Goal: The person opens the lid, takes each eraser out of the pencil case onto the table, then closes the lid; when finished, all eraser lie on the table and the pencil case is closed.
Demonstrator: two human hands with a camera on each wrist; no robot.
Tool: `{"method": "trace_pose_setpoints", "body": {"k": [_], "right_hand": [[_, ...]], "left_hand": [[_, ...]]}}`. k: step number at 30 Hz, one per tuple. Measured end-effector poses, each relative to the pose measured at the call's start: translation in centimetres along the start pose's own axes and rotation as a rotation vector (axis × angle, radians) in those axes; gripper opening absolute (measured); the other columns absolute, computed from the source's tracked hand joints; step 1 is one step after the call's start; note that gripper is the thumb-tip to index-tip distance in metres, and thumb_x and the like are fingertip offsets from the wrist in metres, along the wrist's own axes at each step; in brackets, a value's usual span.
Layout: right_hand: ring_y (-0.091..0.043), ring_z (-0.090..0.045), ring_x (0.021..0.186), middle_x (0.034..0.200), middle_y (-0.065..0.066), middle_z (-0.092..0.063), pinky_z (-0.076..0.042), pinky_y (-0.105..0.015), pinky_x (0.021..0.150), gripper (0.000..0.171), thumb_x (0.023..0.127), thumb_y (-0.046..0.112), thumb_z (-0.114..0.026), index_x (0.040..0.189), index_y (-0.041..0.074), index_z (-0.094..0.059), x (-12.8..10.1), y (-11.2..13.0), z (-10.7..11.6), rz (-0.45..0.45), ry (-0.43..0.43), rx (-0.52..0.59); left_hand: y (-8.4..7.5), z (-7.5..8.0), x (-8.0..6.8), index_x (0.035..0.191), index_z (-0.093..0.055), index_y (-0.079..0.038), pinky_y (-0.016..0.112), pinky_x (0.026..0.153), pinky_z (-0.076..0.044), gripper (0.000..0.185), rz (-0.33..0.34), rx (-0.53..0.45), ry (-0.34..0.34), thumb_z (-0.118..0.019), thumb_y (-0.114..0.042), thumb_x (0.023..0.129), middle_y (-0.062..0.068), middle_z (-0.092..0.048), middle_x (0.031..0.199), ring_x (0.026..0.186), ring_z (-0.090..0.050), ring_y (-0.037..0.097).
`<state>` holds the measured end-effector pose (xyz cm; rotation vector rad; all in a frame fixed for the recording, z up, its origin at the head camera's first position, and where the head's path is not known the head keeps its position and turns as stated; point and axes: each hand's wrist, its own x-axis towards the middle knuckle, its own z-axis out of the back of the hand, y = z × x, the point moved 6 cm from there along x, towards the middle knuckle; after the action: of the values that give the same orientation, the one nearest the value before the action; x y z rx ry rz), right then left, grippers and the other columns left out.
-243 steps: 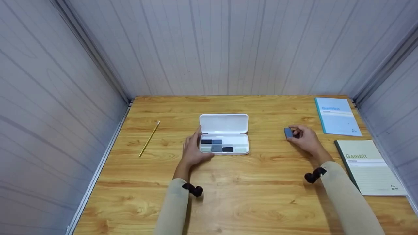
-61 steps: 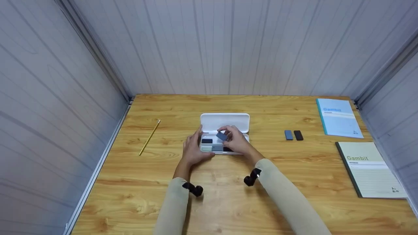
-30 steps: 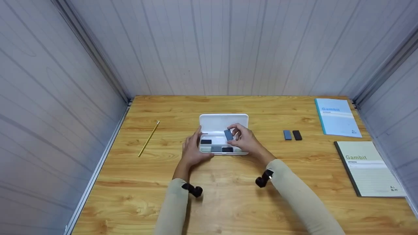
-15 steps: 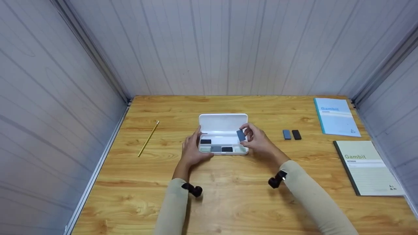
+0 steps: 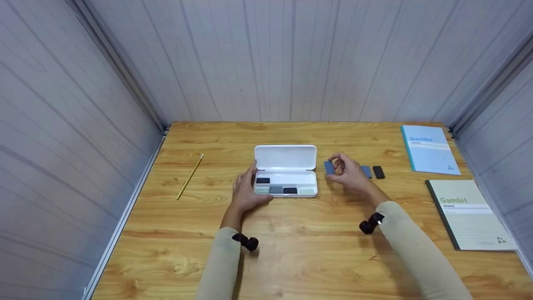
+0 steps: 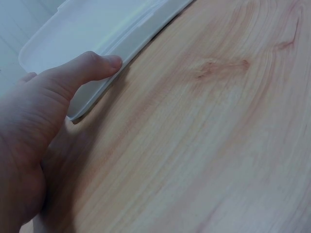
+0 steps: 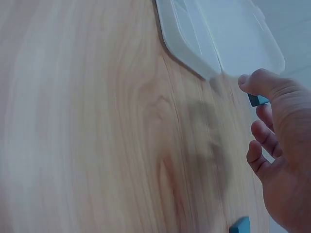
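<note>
Pale panelled walls close in a wooden table (image 5: 291, 250). At its middle lies an open white case (image 5: 285, 171), long axis left to right. The left hand (image 5: 245, 192) rests relaxed against the case's left end. Just right of the case, the right hand (image 5: 349, 174) pinches a blue block (image 5: 329, 167), apparently upright; two more blocks (image 5: 372, 171) lie farther right.

smooth white plastic case (image 5: 285, 171), glossy wood-grain table (image 5: 300, 250), paper notebooks (image 5: 470, 216)

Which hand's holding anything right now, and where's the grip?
Right hand pinches a small blue block by its sides. Left hand holds nothing; its thumb rests against the white case.
</note>
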<state>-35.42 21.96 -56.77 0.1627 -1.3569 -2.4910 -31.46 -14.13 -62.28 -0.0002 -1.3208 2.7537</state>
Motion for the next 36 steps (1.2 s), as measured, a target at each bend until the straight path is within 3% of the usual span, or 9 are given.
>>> {"method": "trace_pose_setpoints", "body": {"k": [17, 29, 36], "right_hand": [[-0.019, -0.053, 0.099, 0.123, -0.019, -0.063, -0.045, -0.020, 0.083, 0.052, 0.105, 0.010, -0.078, 0.152, 0.001, -0.058, -1.7, -4.1, 4.3, -0.098, -0.046, -0.087], [-0.020, -0.056, 0.097, 0.123, -0.023, -0.068, -0.045, -0.019, 0.081, 0.056, 0.103, 0.014, -0.080, 0.152, -0.002, -0.059, -2.3, -5.9, 5.5, -0.154, -0.110, -0.145], [-0.023, -0.059, 0.102, 0.125, -0.024, -0.069, -0.045, -0.019, 0.084, 0.057, 0.104, 0.016, -0.080, 0.154, -0.002, -0.060, -2.5, -6.5, 5.2, -0.188, -0.101, -0.170]], "left_hand": [[0.1, 0.0, -0.1, 0.180, -0.027, -0.025, 0.060, 0.130, -0.029, 0.133, 0.000, -0.019, 0.006, -0.102, -0.041, 0.071, 0.009, -0.062, 0.165, 0.152, -0.046, 0.037], [0.0, 0.0, -0.1, 0.181, -0.026, -0.028, 0.061, 0.131, -0.028, 0.133, 0.018, -0.002, 0.011, -0.102, -0.041, 0.072, 0.010, -0.059, 0.169, 0.155, -0.045, 0.038], [-0.1, 0.1, -0.2, 0.181, -0.027, -0.028, 0.060, 0.132, -0.029, 0.133, 0.033, -0.012, 0.008, -0.102, -0.040, 0.072, 0.009, -0.058, 0.170, 0.157, -0.043, 0.038]]}}
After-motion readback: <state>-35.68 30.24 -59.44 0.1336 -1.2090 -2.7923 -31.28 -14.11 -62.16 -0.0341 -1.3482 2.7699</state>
